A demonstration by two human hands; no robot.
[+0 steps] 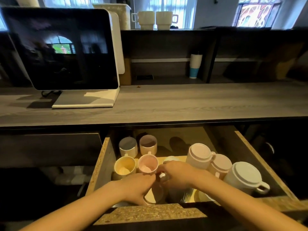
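Observation:
An open wooden drawer (103,162) under the counter holds several mugs. My left hand (138,185) reaches in at the front, and its fingers curl round a pale mug (154,195) low in the drawer. Right beside it, my right hand (178,174) has its fingers curled, pinching a small pale handle (162,175) that seems to belong to that mug. Just behind my hands stand a pink mug (147,164) and a yellow mug (125,165), both upright. My right hand half hides a white mug (170,158).
Two more upright mugs (128,145) stand at the drawer's back left. Three upside-down mugs (199,155) fill its right side. On the grey counter (183,104) a dark screen (61,49) stands at left. Two white mugs (155,20) sit on the top shelf, with a tumbler (195,65) below.

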